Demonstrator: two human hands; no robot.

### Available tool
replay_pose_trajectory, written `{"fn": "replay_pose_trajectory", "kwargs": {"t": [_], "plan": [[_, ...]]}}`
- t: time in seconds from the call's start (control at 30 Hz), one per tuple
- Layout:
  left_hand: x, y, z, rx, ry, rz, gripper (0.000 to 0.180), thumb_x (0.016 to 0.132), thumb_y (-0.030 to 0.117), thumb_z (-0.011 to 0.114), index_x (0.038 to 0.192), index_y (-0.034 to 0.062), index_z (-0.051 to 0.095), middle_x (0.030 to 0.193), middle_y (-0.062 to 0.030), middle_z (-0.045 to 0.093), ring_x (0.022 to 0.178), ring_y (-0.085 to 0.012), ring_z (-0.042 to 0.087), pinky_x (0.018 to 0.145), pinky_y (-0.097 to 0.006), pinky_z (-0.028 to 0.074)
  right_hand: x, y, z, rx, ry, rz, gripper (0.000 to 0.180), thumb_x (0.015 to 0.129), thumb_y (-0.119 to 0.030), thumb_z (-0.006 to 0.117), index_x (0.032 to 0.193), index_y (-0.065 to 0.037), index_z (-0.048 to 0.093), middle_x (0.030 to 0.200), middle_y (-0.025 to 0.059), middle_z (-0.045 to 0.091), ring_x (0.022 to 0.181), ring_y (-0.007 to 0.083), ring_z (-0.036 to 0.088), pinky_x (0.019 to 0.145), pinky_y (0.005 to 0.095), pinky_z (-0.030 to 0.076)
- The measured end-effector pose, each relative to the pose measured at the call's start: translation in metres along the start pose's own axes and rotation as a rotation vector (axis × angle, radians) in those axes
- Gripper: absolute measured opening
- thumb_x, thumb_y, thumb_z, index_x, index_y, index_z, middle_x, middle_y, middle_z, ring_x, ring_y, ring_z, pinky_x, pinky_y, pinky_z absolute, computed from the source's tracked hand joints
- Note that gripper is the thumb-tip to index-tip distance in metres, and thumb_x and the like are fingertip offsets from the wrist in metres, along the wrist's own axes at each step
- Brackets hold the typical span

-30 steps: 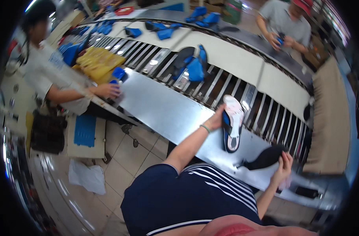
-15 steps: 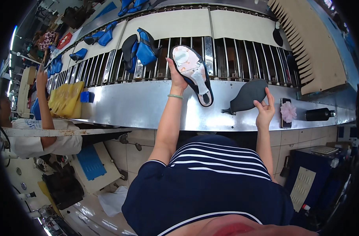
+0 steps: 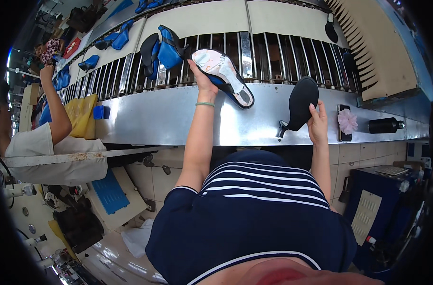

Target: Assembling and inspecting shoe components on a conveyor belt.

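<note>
My left hand grips a blue shoe turned sole up, its pale insole board showing, over the slatted conveyor. My right hand holds a black heeled sole piece upright against the metal front panel of the line. A green band sits on my left wrist. Blue and black shoe uppers rest on the slats just left of the held shoe.
A co-worker in white sits at my left, one arm raised to the line near a yellow bag. A phone with a pink flower and a dark bottle lie on the ledge at right. More blue shoes ride the conveyor.
My view has swung to face the conveyor squarely. My left hand lifted the blue shoe up onto the slats, and my right hand raised the black sole piece upright.
</note>
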State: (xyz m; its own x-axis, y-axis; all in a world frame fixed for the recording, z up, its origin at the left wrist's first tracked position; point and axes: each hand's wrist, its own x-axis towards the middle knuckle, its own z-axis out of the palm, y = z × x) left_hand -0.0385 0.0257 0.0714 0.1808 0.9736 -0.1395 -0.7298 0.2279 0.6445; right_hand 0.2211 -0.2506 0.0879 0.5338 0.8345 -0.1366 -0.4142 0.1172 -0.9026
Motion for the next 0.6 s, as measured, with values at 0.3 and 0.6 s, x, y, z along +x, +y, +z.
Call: {"fn": "replay_pose_trajectory", "kwargs": {"t": [0.3,0.6], "plan": [[0.008,-0.019,-0.002,0.139,-0.112,-0.228,0.068,0.091,0.066,0.049,0.124,0.0068,0.05,0.113,-0.0119,0.062,0.106,-0.024,0.062,0.093,-0.04,0.05,0.037,0.022,0.06,0.111,-0.549,0.398,0.029,0.1,-0.018,0.049,0.123,0.0,0.047,0.101,0.0121,0.065,0.088,0.0223,0.068,0.079,0.0345,0.055],[0.002,-0.066,0.063,1.613,-0.583,-0.125,0.098,0.068,0.037,0.084,0.131,-0.0187,0.035,0.111,-0.029,0.063,0.1,-0.0344,0.066,0.088,-0.037,0.053,0.075,0.064,0.02,0.502,-0.603,0.646,0.024,0.101,-0.027,0.041,0.115,-0.011,0.05,0.125,0.0248,0.056,0.086,0.0315,0.066,0.046,0.0246,0.046]]}}
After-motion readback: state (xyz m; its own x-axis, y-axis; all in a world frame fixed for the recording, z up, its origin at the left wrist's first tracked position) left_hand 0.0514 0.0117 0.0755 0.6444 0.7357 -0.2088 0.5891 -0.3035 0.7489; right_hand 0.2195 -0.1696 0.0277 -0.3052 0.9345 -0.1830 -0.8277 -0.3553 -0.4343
